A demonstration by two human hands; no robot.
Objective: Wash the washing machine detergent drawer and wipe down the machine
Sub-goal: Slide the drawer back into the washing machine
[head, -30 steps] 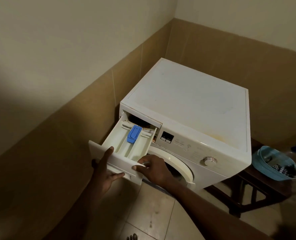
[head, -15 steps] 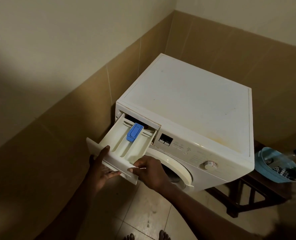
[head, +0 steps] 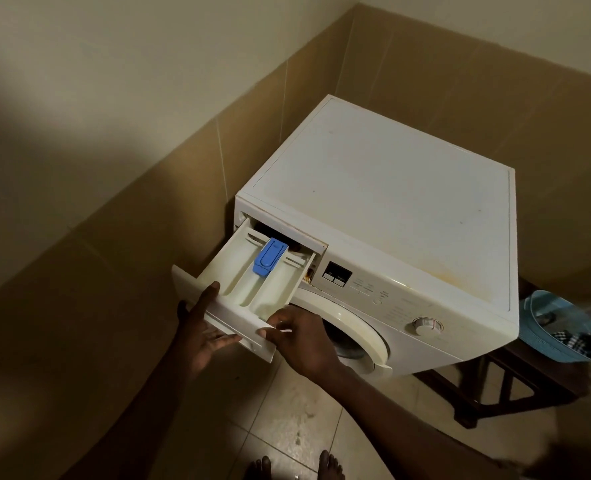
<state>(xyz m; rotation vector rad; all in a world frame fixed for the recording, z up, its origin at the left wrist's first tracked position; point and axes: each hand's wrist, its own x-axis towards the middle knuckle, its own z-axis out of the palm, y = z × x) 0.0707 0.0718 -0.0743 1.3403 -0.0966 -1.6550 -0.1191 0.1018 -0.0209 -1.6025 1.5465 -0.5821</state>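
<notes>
A white front-loading washing machine [head: 384, 202] stands in the room's corner. Its white detergent drawer [head: 242, 282] is pulled far out of the slot at the machine's top left, with a blue flap [head: 269, 260] over the middle compartment. My left hand [head: 202, 329] grips the drawer's front panel at its left end, thumb on the top rim and fingers underneath. My right hand [head: 297, 336] pinches the panel's right end, thumb on the front edge. The round door [head: 359, 337] below is partly hidden by my right hand.
A tan tiled wall [head: 131, 237] runs close along the machine's left. A dark wooden stool [head: 515, 386] at the right carries a blue basin [head: 557, 327] with checked cloth in it. The tiled floor [head: 287, 420] and my bare toes show below.
The drawer has slid a little further out of the slot. Both hands keep their hold on its front panel. The view has tilted down, bringing my toes into sight.
</notes>
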